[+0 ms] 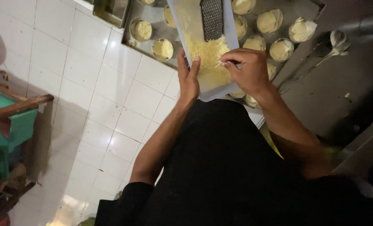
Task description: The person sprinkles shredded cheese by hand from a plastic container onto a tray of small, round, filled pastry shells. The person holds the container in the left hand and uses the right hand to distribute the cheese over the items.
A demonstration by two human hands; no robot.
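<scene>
Head view, left hand: we are seeing the left hand (189,79) lying along the left edge of the white board (182,25), fingers stretched out flat and steadying it rather than closed round anything.
Head view, right hand: the right hand (248,69) is pinching a few strands of grated cheese (207,52) between thumb and fingertips, closed lightly on them above the lower end of the board.
Head view, where the cheese is: the pale yellow heap is sitting on the lower half of the board, just below the flat metal grater (212,17), which is lying on the board's upper part.
Head view, what lies under the board: the board is resting across a metal baking tray (153,16) holding small round cups of batter (163,49); a metal spoon (335,44) is lying on the dark counter to the right, apart from the tray.
Head view, progress: we are judging the grating as done, since a full heap is waiting; the cups in view are looking bare of cheese, so the topping seems barely begun.
Head view, edges and room: the tray's corner is jutting past the counter over the white tiled floor (90,104), and the board is overhanging the tray toward the body; open space lies left of the hands, while the counter on the right is crowded close.
</scene>
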